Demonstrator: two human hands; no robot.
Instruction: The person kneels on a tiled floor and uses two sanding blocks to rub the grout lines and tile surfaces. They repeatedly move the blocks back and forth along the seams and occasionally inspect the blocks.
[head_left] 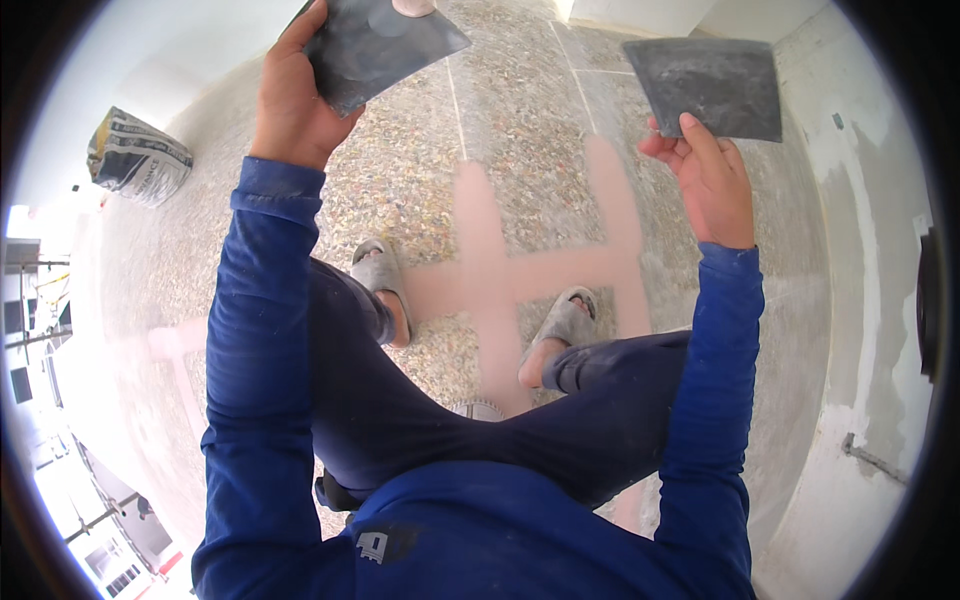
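Blue sleeves rise to two thin dark sheets: left hand point(292, 100) pinches one sheet point(380, 45) at eleven o'clock, right hand point(705, 170) grips another point(715, 85) at one. Both look light, stiff; best held by edges.

The left hand point(292, 100) held one scraper blade point(375, 45) at eleven o'clock; the right hand point(708, 175) held another blade point(712, 88) at one o'clock, well apart. Between and below them, two sandalled feet point(382, 285) stood on the floor point(520, 120). A sack point(135, 157) lay at nine o'clock.
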